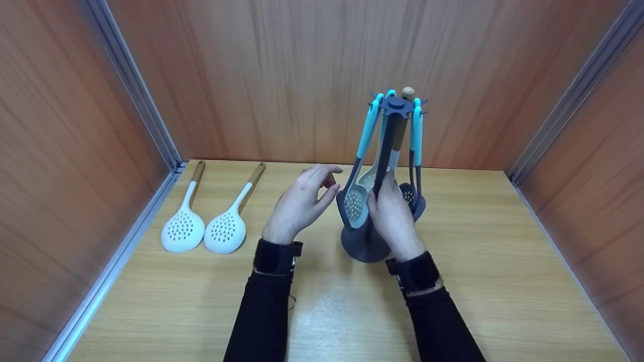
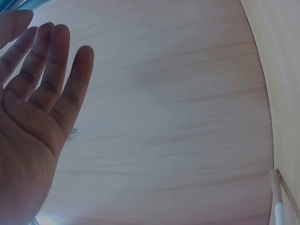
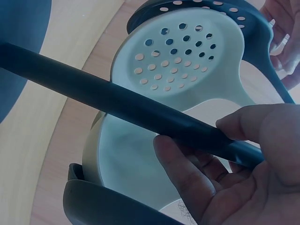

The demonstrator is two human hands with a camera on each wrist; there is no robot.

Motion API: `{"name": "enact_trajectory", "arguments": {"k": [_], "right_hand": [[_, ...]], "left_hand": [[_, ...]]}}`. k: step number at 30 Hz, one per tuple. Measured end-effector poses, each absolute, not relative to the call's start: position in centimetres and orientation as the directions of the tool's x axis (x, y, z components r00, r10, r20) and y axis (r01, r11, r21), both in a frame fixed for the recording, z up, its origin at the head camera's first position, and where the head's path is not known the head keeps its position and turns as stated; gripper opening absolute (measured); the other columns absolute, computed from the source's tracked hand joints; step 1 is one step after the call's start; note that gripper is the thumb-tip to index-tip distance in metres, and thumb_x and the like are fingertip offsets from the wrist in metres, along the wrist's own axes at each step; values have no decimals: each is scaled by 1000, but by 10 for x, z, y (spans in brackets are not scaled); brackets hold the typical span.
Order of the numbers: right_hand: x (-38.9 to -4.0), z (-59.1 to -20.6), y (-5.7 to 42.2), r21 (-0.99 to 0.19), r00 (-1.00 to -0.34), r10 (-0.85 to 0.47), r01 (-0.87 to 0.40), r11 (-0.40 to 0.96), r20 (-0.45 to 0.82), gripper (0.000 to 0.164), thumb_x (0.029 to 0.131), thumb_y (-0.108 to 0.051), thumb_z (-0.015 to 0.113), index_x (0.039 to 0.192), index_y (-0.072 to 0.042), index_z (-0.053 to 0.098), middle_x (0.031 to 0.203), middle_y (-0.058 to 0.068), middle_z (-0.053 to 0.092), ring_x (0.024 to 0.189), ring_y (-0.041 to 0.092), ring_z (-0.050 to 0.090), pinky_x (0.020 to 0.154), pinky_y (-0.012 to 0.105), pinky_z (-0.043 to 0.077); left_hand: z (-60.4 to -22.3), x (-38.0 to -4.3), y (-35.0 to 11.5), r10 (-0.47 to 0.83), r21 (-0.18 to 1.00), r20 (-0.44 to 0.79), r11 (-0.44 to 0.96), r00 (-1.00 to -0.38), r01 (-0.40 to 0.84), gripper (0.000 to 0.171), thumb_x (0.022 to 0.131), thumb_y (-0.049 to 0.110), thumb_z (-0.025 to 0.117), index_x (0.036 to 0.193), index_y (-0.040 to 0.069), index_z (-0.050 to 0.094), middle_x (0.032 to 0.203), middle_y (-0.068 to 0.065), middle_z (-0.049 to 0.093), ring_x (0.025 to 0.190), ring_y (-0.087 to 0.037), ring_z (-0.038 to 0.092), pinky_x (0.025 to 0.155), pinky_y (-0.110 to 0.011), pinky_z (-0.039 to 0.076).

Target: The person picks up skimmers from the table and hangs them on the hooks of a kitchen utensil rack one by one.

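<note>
My right hand (image 1: 395, 216) grips the dark centre pole (image 1: 386, 151) of a utensil stand. In the right wrist view, the fingers and thumb wrap the pole (image 3: 117, 101). Around the stand hang several utensils: turquoise-handled ones with dark shafts, a pale green slotted skimmer (image 1: 356, 206) and one with a wooden handle (image 1: 401, 133). The stand's round dark base (image 1: 366, 246) is below. My left hand (image 1: 304, 203) is just left of the hanging utensils, holding nothing, its fingers fairly straight in the left wrist view.
Two white slotted skimmers with wooden handles, a left one (image 1: 182, 230) and a right one (image 1: 225, 232), lie side by side on the left of the wooden table (image 1: 503, 281). Wood-grain panels (image 1: 302, 75) enclose the table at the back and both sides.
</note>
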State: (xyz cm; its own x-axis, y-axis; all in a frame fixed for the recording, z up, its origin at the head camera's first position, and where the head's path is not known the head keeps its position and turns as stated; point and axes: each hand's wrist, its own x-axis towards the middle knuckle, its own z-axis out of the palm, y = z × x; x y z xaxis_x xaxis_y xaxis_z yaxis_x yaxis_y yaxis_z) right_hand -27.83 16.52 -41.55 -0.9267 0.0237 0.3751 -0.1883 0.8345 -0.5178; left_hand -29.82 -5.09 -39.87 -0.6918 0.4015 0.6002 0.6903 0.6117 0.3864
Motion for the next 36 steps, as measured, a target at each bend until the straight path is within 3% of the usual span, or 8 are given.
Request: {"name": "enact_trajectory", "arguments": {"k": [6,12,26,36], "right_hand": [[-278,-415,165,-515,-927,23,-187,836,374,58,97,-18,56,144,0,27,116,17,58,98,27,66,74,39,58],[-278,-415,165,-528,-931,26,-184,829,365,54,98,-19,55,143,-2,29,114,15,58,97,25,66,74,38,58],[-277,-416,166,-524,-930,27,-182,832,366,57,97,-18,55,144,-1,27,115,17,58,96,27,67,72,39,59],[-277,-416,166,-519,-925,18,-197,832,379,56,97,-17,55,144,-2,28,115,17,58,96,27,66,73,39,58]], "left_hand": [[-403,-303,-56,320,392,570,703,-757,593,32,99,33,52,130,28,54,103,13,56,94,-4,53,67,-20,47],[-411,-310,-67,268,427,532,734,-803,528,32,98,30,55,129,24,54,111,5,57,101,-12,55,74,-29,51],[-423,-320,-80,198,348,556,827,-807,442,31,96,28,58,126,20,57,116,2,59,109,-19,55,85,-41,48],[-435,-324,-91,107,397,493,855,-864,333,34,95,29,60,127,17,57,115,-3,60,107,-23,55,81,-42,49]]}}
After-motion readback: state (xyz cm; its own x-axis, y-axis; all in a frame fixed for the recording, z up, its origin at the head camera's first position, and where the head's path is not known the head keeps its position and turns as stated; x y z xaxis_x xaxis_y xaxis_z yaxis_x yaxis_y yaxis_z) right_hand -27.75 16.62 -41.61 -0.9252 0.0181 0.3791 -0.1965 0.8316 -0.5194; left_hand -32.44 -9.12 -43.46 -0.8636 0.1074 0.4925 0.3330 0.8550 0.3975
